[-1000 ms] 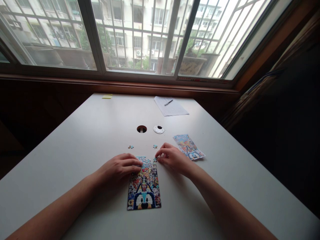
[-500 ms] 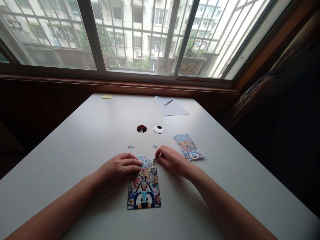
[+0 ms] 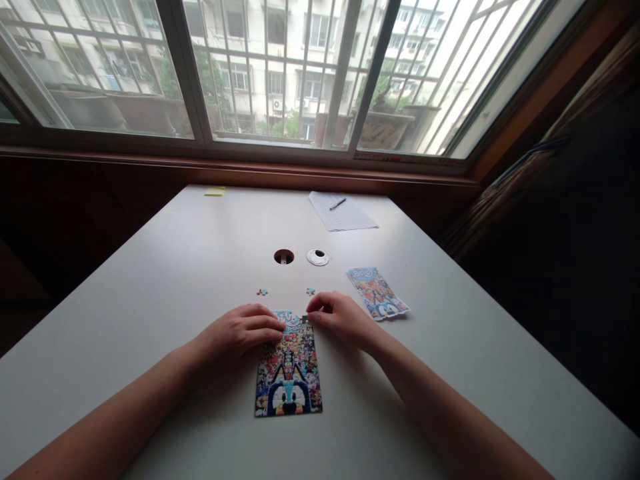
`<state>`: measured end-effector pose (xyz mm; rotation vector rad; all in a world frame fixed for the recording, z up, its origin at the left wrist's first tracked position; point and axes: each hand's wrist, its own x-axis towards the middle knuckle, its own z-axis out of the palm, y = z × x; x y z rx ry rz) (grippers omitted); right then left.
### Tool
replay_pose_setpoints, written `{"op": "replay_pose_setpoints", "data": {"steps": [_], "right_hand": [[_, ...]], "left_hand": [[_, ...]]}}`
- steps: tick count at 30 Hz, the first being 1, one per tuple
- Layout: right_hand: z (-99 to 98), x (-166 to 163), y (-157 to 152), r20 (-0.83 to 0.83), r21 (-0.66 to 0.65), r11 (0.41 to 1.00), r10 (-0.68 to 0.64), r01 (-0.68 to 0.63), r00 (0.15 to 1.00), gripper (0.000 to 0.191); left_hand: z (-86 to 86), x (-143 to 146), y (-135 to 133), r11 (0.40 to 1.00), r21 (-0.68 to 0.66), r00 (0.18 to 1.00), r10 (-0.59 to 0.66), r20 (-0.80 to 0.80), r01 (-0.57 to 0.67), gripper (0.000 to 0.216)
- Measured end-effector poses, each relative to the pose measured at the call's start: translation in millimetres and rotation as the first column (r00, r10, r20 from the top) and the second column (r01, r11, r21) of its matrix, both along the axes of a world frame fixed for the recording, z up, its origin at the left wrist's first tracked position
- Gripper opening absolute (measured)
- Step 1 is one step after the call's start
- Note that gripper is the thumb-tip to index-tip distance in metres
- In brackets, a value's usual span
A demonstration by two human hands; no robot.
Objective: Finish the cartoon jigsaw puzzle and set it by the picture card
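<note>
A mostly assembled jigsaw puzzle [image 3: 289,373] with a blue cartoon dog's face lies flat on the white table. My left hand [image 3: 250,327] rests on its upper left edge, fingers stretched out and holding nothing. At the upper right corner, my right hand [image 3: 335,317] pinches a small dark puzzle piece [image 3: 305,319] between thumb and fingers, against the puzzle's edge. Two spots beyond the puzzle hold loose pieces: a left puzzle piece [image 3: 263,292] and a right puzzle piece [image 3: 311,291]. My left fingers hide part of the puzzle's top.
Right of my right hand lies a picture sheet [image 3: 379,293] with the same design. Farther back are a round hole [image 3: 284,257], its cover [image 3: 318,257], a written paper [image 3: 345,215] with a pen [image 3: 337,204], and yellow notes [image 3: 215,191]. A barred window stands behind the table.
My right hand has moved slightly left, bringing the pinched piece onto the puzzle's upper right corner. My left hand stays in place.
</note>
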<state>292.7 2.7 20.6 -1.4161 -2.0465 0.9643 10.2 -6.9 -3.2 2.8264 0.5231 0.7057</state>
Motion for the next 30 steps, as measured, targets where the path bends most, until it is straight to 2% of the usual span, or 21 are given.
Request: {"op": "replay_pose_setpoints", "data": {"steps": [8, 15, 24, 30], "right_hand": [[-1.8, 1.1, 3.9, 0.008, 0.051, 0.995, 0.08, -0.081, 0.997, 0.015], [-1.6, 0.3, 4.6, 0.011, 0.058, 0.993, 0.104, -0.104, 0.995, 0.016], [1.3, 1.8, 4.5, -0.071, -0.125, 0.992, -0.007, -0.002, 0.997, 0.017], [1.3, 2.5, 5.6, -0.113, -0.179, 0.984, -0.046, 0.025, 0.993, 0.019]], "left_hand": [[-1.7, -0.8, 2.1, 1.0, 0.009, 1.0, -0.023, -0.011, 0.023, 0.027], [5.0, 1.3, -2.4, 1.0, -0.014, 1.0, 0.004, -0.013, -0.005, 0.027], [-0.7, -0.5, 2.0, 1.0, 0.012, 0.999, -0.018, -0.031, 0.018, 0.027], [0.7, 0.1, 0.8, 1.0, 0.012, 0.999, -0.022, -0.035, 0.023, 0.026]]}}
